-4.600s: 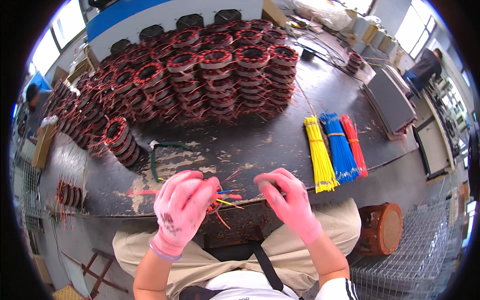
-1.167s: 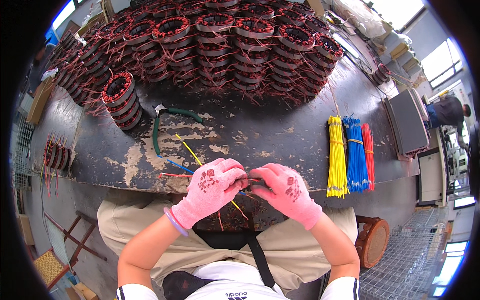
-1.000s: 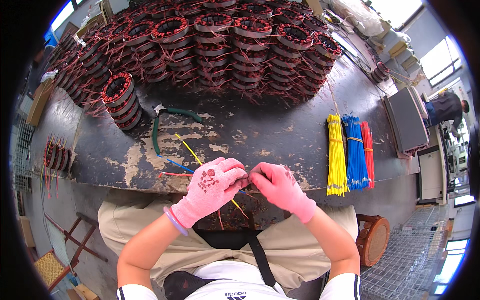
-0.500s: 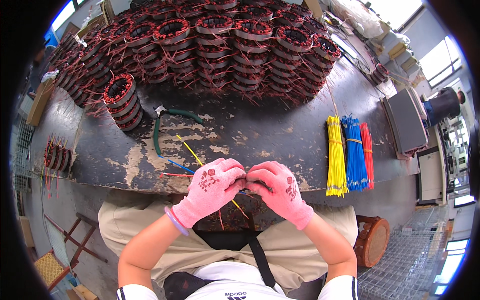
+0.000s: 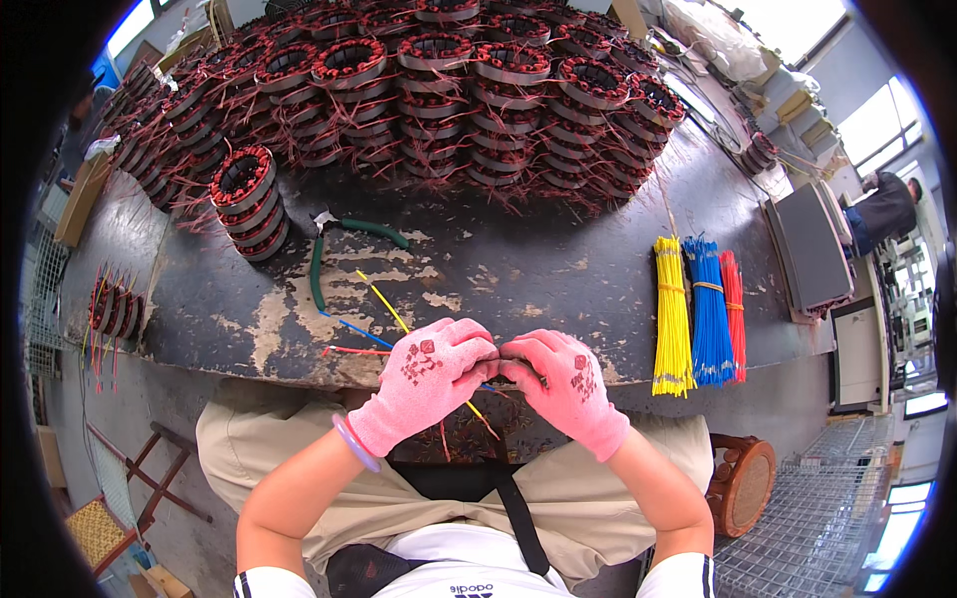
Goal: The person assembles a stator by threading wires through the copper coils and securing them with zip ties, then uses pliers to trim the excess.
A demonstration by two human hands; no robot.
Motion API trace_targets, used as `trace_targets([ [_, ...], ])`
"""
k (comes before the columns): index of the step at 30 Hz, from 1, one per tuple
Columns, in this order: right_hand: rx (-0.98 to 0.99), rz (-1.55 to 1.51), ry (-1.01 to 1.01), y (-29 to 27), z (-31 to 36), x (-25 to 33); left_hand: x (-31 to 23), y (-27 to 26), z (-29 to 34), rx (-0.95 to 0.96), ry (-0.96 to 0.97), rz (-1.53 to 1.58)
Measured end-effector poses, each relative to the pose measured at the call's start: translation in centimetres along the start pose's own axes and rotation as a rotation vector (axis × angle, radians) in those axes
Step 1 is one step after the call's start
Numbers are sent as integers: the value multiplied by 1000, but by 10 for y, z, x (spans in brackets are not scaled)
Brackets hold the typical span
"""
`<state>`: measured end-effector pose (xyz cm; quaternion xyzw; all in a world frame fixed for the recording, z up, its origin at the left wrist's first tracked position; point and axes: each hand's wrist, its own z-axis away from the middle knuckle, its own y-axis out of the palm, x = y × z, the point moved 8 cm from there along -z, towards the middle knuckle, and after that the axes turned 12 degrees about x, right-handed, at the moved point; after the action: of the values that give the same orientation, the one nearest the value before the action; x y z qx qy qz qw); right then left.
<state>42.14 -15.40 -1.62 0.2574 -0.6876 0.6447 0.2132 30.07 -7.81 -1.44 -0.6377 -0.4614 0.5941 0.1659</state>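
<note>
My left hand [image 5: 429, 371], in a pink glove, is closed at the table's front edge around a yellow wire [image 5: 385, 302], a blue wire [image 5: 361, 331] and a red wire [image 5: 357, 350]. Their far ends stick out over the tabletop, and yellow, blue and red lengths show below the glove. My right hand [image 5: 564, 387], gloved in pink too, is closed with its fingertips against those of the left. What it pinches is hidden by the gloves. Beyond the wires lies a pair of pliers [image 5: 317, 271] with green handles, spread apart.
Stacked motor stators [image 5: 429, 105] with red windings fill the table's back. A shorter stator stack [image 5: 249, 204] stands left of the pliers; more stators [image 5: 115, 309] sit at the left edge. Bundles of yellow wires [image 5: 672, 324], blue wires [image 5: 711, 324] and red wires [image 5: 735, 319] lie right.
The view has shifted slightly, so the scene sits a little lower and further right. Both hands stay together at the table edge with almost the same grip.
</note>
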Motion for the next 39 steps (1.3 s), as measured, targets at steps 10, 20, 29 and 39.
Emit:
trace_targets([
  [10,196,-157,332,0,0,-16,0,1,2,3,5,45],
  [20,238,-553,338,28,6,-42,-3,-1,-3,42,5,38],
  [29,106,264,-65,-7,5,12,-5,0,-2,41,25,39],
  [39,217,-521,385,7,13,-27,-7,2,1,58,76,6],
])
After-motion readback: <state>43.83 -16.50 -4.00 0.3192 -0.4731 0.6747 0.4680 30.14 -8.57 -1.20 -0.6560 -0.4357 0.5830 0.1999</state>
